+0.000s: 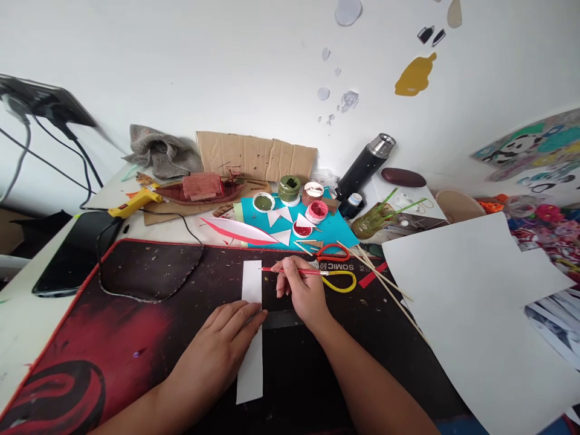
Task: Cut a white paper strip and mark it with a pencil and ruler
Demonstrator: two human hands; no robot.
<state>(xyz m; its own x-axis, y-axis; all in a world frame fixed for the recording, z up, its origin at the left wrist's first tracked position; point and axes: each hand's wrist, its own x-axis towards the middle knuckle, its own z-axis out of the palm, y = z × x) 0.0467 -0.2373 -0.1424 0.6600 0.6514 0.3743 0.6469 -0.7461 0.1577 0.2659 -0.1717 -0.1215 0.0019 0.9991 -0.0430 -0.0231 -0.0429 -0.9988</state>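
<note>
A long white paper strip (251, 284) lies upright on the black and red desk mat (149, 314). My left hand (224, 347) rests flat on the strip's middle, fingers stretched out, pressing it down. My right hand (301, 293) is closed round a thin red paintbrush (294, 271), held level, its tip touching the strip's right edge near the top. Just behind the brush lie scissors (338, 266) with one red and one yellow handle.
Open paint pots (312, 208), red and green, stand on a teal sheet (333, 228) with white paper triangles. A model boat (202, 188), a yellow glue gun (136, 202), a phone (72, 254), a black flask (365, 166), wooden skewers (385, 284) and a large white sheet (475, 302) surround the mat.
</note>
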